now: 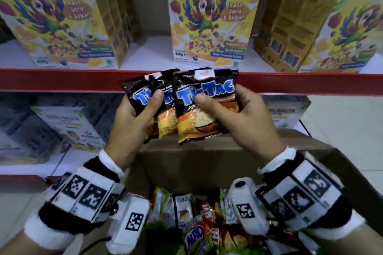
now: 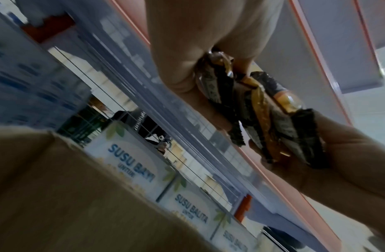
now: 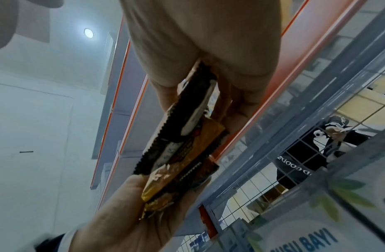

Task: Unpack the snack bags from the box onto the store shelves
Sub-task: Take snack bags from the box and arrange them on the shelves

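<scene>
Three black-and-orange Tic Tac snack bags [image 1: 205,109] are fanned out upright in front of the red shelf edge [image 1: 62,79]. My left hand [image 1: 145,107] grips the two left bags, with its thumb on the front. My right hand [image 1: 219,105] pinches the front right bag, thumb on the printed name. Seen edge-on, the bags [image 2: 262,110] run from my left hand [image 2: 208,76] to the right hand [image 2: 338,162]. In the right wrist view my right hand [image 3: 200,81] holds the bags [image 3: 183,145] from above. The open cardboard box [image 1: 186,163] sits below, with several mixed snack bags [image 1: 199,223] inside.
Yellow cereal boxes [image 1: 207,18] stand in rows on the upper shelf, with a gap left of the middle box. White milk-powder boxes [image 1: 72,126] fill the lower shelf at left. Another person [image 3: 312,153] stands beyond the shelf's wire mesh back.
</scene>
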Tool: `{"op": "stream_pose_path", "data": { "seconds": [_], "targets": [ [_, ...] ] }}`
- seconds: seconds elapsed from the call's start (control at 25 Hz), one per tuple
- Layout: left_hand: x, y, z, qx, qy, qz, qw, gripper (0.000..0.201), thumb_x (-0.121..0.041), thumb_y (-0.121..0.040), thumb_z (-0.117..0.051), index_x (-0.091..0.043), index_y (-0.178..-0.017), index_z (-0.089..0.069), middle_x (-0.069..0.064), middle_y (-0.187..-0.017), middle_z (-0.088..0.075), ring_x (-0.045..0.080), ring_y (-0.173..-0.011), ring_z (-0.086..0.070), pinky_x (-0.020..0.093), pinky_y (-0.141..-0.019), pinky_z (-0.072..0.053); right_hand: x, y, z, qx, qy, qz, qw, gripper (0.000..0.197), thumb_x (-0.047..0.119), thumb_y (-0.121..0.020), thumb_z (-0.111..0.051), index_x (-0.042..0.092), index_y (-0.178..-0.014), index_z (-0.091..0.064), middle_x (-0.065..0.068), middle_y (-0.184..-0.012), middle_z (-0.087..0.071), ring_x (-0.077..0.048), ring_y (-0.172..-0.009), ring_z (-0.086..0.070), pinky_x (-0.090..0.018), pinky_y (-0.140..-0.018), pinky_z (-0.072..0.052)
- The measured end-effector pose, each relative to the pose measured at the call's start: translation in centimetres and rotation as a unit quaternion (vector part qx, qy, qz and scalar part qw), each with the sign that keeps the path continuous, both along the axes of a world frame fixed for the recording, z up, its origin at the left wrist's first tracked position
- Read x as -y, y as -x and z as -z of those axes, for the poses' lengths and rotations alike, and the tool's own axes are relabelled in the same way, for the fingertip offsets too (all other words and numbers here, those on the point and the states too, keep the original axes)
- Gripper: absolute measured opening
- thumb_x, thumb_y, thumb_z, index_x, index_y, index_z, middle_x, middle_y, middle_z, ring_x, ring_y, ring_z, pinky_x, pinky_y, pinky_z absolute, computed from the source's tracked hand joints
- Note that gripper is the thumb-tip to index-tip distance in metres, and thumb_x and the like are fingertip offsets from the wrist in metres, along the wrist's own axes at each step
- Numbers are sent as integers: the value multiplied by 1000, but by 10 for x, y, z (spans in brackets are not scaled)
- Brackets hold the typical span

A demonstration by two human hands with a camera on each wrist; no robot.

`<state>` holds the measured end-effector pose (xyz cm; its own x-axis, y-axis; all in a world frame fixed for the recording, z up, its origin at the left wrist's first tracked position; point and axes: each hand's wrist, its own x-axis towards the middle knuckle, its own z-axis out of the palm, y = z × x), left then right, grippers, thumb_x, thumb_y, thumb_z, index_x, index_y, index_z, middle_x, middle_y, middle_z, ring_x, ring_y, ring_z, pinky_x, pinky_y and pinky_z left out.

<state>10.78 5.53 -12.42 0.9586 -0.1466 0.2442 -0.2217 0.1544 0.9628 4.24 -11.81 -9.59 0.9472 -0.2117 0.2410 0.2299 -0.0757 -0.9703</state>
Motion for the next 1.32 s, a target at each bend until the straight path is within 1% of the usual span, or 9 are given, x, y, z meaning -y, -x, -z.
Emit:
{"op": "stream_pose_path", "data": {
  "seconds": [0.2,0.32,0.4,0.52,0.76,0.96,1.08,1.2,1.32],
  "targets": [
    [-26,7,-38,-69,-29,-15,997,54,-42,-73,-65,-12,-117,-62,0,-110,-72,17,-105,-67,32,-84,-55,-23,4,-34,-62,-22,6,998,26,39,-69,-72,23,-90,-69,13,-85,-75,-2,-77,-71,-13,-64,-52],
    [-27,20,-81,-82,-38,-28,996,55,-41,-71,-67,-10,-116,-62,-3,-108,-73,12,-102,-68,25,-83,-55,-21,20,-80,-90,-31,2,995,27,38,-70,-72,20,-90,-69,10,-85,-75,-4,-77,-70,-13,-64,-50],
    [-24,25,-117,-87,-33,-23,995,50,-39,-71,-67,-15,-114,-63,-4,-109,-72,12,-103,-68,24,-85,-55,-19,26,-118,-95,-26,7,995,27,37,-71,-73,19,-90,-69,9,-84,-75,-4,-77,-70,-14,-65,-50],
    [-17,29,-199,-78,-17,-22,997,41,-38,-72,-66,-20,-109,-64,-7,-106,-73,10,-101,-68,20,-81,-54,-14,30,-203,-78,-12,14,997,26,37,-71,-73,19,-89,-70,11,-81,-74,-2,-74,-69,-11,-63,-49],
    [-18,32,-389,-27,-20,-7,999,49,-39,-74,-64,-11,-114,-62,-6,-106,-73,8,-99,-68,17,-78,-53,-12,34,-390,-45,1,23,999,28,43,-66,-74,24,-86,-71,10,-83,-75,-4,-75,-70,-15,-64,-52],
    [-29,40,-539,24,-16,8,1000,34,-30,-72,-65,-17,-102,-63,-14,-92,-75,-1,-82,-70,9,-62,-51,-10,46,-544,-10,3,-19,1000,24,33,-67,-75,20,-87,-71,6,-83,-76,-9,-75,-72,-14,-59,-53],
    [-29,41,-607,55,7,11,998,40,-30,-68,-67,-15,-105,-64,-14,-94,-75,0,-85,-70,8,-66,-51,-8,49,-616,15,0,-39,999,32,31,-63,-75,16,-91,-70,4,-82,-76,-8,-72,-72,-12,-58,-51],
    [-21,43,-673,89,10,15,996,39,-34,-69,-67,-16,-103,-64,-12,-93,-75,2,-83,-70,10,-62,-51,0,55,-681,58,47,-22,997,37,43,-61,-74,20,-90,-69,7,-81,-75,-6,-71,-71,-12,-58,-50],
    [-8,45,-725,112,16,20,993,33,-33,-72,-66,-21,-103,-64,-16,-93,-74,0,-84,-70,9,-62,-50,10,60,-732,89,71,-16,993,42,43,-65,-74,23,-101,-66,8,-90,-75,-8,-80,-71,-17,-65,-53]
  ]
}}
